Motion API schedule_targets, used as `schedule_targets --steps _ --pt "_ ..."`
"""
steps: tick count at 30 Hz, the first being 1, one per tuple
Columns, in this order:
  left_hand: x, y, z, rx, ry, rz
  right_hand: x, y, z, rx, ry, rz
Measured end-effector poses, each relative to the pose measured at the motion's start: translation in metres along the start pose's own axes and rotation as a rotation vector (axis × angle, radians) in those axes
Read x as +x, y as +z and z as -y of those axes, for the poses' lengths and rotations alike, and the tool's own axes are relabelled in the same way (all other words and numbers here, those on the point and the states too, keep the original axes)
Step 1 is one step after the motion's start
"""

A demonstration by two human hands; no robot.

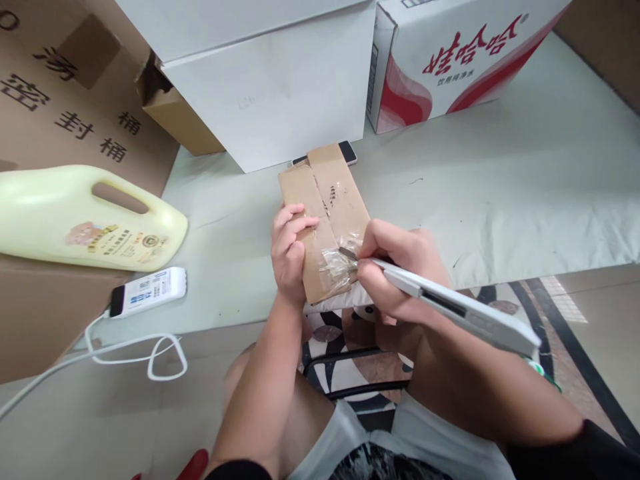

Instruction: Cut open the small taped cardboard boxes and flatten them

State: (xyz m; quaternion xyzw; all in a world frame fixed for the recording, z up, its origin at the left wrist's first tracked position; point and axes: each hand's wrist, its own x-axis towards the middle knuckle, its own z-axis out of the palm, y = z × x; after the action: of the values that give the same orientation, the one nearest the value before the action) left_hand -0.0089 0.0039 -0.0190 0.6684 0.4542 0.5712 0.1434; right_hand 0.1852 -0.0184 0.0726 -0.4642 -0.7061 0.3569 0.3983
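Note:
A small cardboard box (345, 193) lies at the front edge of the covered table, with a torn line down its top. Wrinkled clear tape (336, 267) covers its near end. My left hand (290, 250) grips the box along its left side, fingertips resting on the top. In my right hand (395, 267) is a white utility knife (450, 307), held like a pen. Its short dark blade points left, at the clear tape; whether it touches I cannot tell. Behind the box, a phone (349, 153) is partly hidden.
A pale yellow jug (55, 217) and a white power strip (153, 292) with a looping cable (167, 373) are at the left. Large white boxes (280, 93), a red-and-white carton (450, 67) and a big brown carton (90, 87) line the back.

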Motion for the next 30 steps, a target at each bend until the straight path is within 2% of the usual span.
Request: schedule_targets --steps 9,17,22,27,30 --pt "-0.002 0.000 0.002 0.048 0.014 -0.007 -0.001 0.000 -0.004 0.040 -0.063 -0.088" --pt "-0.003 0.002 0.004 0.075 -0.003 -0.022 -0.015 -0.012 0.009 0.033 0.005 0.030" --pt "-0.003 0.004 0.003 0.075 -0.011 -0.030 -0.010 -0.012 0.005 0.052 0.006 -0.112" --pt "-0.002 0.003 0.000 0.064 -0.024 -0.012 -0.003 -0.004 -0.003 0.004 0.020 -0.032" --pt "-0.002 0.002 -0.001 0.051 -0.005 -0.020 -0.003 -0.002 -0.005 -0.017 0.018 -0.027"
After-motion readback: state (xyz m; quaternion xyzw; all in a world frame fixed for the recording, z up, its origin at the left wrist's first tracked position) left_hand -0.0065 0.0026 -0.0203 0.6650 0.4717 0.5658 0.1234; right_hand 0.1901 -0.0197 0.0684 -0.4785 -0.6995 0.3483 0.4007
